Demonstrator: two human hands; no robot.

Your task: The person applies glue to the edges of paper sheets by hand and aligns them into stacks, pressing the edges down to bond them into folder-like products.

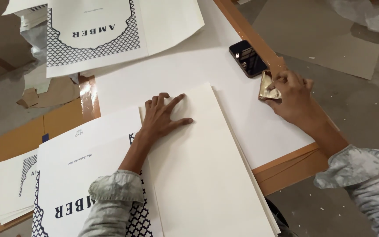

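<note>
The left hand [163,116] lay flat, fingers spread and holding nothing, pressed on the upper corner of a stack of blank cream sheets [202,175]. The right hand [292,98] pinched a crumpled piece of gold foil [269,87] between thumb and fingers, to the right of the stack and well apart from it, near the worktop's edge. Just above the foil lay a dark phone [247,58], face up. Under the stack spread a large white sheet [189,74], covering most of the brown worktop [292,164]. To the left of the stack, partly under the left forearm, lay printed sheets [73,175] with a dark lattice border. Another printed sheet [94,33] of the same kind lay above the stack, at the far side of the worktop.
</note>
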